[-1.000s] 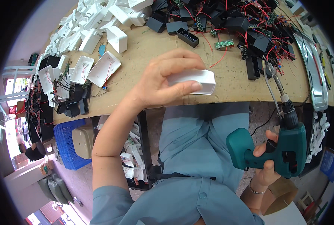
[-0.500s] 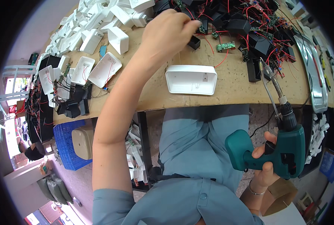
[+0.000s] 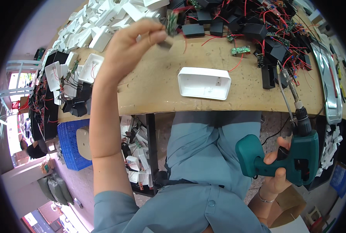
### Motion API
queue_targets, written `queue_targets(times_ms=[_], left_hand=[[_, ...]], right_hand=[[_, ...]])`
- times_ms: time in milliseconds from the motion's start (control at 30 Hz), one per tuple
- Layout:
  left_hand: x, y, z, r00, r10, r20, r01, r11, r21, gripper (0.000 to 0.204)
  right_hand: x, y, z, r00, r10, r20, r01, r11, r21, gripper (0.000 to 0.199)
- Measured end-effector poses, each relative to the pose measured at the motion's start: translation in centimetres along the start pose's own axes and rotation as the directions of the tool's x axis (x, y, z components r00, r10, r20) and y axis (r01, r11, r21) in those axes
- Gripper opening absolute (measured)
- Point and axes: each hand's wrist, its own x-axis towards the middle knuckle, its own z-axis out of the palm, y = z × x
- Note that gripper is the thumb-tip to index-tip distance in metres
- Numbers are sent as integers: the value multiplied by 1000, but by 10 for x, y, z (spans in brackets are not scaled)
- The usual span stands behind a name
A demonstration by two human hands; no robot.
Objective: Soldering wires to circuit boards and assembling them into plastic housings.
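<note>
My left hand [image 3: 130,50] is raised over the far left of the bench, its thumb and fingers pinched on a small black box [image 3: 166,44], blurred by motion. A green circuit board [image 3: 172,23] hangs just beyond the fingertips, seemingly part of the same piece. Low on the right, my right hand [image 3: 276,171] is wrapped round the grip of a green soldering gun [image 3: 301,159]; its metal tip and thin feed tube point toward the bench. Between the hands, an open white plastic case [image 3: 204,93] lies near the front edge. A red wire runs from it to another circuit board [image 3: 241,50].
White cases [image 3: 99,39] are heaped at the far left. Black boxes with boards and red wires [image 3: 274,48] pile up at the far right, beside a metal tray [image 3: 328,85]. More wired cases [image 3: 54,77] sit at left. A blue crate [image 3: 74,143] stands below.
My left hand has swung left from the black pile, carrying the black box and board. The view has shifted slightly. My right hand holds the soldering gun in nearly the same place.
</note>
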Motion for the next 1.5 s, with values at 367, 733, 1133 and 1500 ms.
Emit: queue_targets(times_ms=[367,733,1133,1500], left_hand=[[-63,30,-10,967,-167,190,96,937,337,32],[-78,60,1,891,-160,424,-127,810,573,39],[-94,63,45,983,81,167,-140,915,379,14],[-75,59,82,991,112,71,-114,993,20,21]], right_hand=[[7,5,13,991,20,130,-40,988,151,62],[9,12,24,983,41,181,-74,981,179,62],[9,8,32,979,85,186,-116,980,164,66],[48,43,56,903,185,389,-351,840,415,70]])
